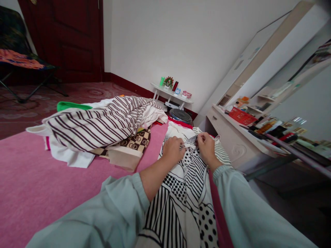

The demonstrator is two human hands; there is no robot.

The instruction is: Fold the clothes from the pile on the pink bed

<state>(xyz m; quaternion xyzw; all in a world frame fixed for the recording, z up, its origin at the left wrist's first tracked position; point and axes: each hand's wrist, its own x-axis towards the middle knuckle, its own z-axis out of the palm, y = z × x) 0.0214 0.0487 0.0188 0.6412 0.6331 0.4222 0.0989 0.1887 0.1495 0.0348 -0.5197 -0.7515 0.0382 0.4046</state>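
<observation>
Both hands pinch a black-and-white patterned garment [181, 193] lying on the pink bed [38, 186]: the left hand [173, 148] and right hand [206, 144] are closed on its far edge. A striped clothes pile [103, 124] lies left.

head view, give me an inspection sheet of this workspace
surface: pink bed cover, partly bare
job's things: black-and-white patterned garment spread out flat
clutter: pile of clothes, striped cloth on top, checked item beneath
grippers: left hand and right hand both pinch the garment's upper edge
cables: nothing seen
surroundings: white dresser with red basket, small shelf, dark red door, folding chair
</observation>
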